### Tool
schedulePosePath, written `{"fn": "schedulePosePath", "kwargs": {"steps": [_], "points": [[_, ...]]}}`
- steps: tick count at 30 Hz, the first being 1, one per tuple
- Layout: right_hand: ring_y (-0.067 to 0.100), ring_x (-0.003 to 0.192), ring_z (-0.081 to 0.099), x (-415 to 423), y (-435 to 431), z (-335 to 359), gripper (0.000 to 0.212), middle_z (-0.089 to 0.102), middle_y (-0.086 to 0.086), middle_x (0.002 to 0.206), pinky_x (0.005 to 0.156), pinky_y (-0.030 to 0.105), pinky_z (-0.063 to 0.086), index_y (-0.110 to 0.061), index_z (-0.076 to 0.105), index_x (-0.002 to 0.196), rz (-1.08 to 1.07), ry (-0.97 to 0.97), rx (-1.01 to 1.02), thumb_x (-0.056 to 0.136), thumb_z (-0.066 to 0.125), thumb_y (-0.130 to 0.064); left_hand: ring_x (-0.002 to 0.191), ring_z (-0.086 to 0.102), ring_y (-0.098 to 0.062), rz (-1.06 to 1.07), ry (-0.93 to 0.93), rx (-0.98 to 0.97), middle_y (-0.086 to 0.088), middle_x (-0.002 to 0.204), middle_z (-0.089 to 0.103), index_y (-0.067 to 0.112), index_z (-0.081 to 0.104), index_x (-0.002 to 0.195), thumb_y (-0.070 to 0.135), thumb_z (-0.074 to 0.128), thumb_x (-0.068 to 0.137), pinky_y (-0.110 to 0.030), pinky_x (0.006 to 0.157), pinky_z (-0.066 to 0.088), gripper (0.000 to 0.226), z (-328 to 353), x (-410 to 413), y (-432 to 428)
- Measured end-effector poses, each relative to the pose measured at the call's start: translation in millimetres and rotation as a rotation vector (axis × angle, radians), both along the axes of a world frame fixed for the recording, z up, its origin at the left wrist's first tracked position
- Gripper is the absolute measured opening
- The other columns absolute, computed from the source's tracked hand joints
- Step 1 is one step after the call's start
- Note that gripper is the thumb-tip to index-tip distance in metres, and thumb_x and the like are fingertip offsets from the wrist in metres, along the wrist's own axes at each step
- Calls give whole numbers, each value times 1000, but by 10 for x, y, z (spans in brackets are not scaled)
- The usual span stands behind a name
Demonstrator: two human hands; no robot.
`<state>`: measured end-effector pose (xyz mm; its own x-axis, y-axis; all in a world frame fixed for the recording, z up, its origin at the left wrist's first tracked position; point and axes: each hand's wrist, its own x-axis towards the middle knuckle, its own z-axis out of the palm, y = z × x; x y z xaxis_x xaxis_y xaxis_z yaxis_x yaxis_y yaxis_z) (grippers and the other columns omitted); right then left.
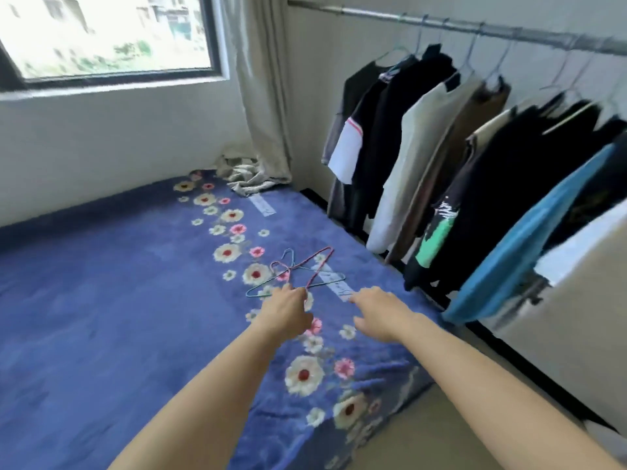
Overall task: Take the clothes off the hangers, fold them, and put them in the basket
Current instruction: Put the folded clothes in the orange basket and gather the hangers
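Note:
Two wire hangers lie crossed on the blue flowered blanket (101, 283): a pink hanger (319, 266) over a teal hanger (325, 281). My left hand (288, 312) reaches over the bed and its fingertips pinch the near corner of the pink hanger. Beside it, my right hand (376, 313) hovers just above the blanket with fingers loosely spread and holds nothing. Several clothes hang on hangers from a metal rail (475, 30) at the right, among them a beige shirt (417, 157), black garments (502, 198) and a blue shirt (529, 235). No basket is in view.
The bed fills the left and middle, against a wall with a window (108, 35). A crumpled grey cloth (244, 174) lies at the far corner under a curtain (264, 79). A strip of bare floor (441, 429) runs between the bed and the hanging clothes.

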<state>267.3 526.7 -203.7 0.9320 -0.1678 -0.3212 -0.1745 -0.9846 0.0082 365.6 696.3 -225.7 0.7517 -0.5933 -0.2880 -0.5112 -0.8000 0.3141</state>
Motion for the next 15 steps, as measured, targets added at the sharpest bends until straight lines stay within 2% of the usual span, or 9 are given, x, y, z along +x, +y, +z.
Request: {"fn": "schedulePosePath", "kwargs": {"steps": [5,7,15], "points": [[32,126,41,-124,-1109,282,43,47,10,135,100,43,38,-13,45,133,-222,-130,-59,94,48,-31,130,36,-32,-201,-91,-31,-12,138,43,14,47,136,28,54,92,-41,103,38,47,297,151,-1351],[31,125,42,-130,-1545,439,40,48,9,134,98,43,38,-14,47,131,-277,-197,-95,93,48,-30,128,37,-31,-251,-133,-68,-10,136,44,14,47,135,26,54,91,-42,99,41,46,429,249,-1882],[22,136,32,-297,-3308,1365,45,41,3,145,108,37,32,-12,44,139,-419,-519,-212,96,46,-24,124,42,-25,-441,-189,-380,-3,133,50,19,51,135,16,49,90,-37,96,43,45,1189,338,-3922]]}}
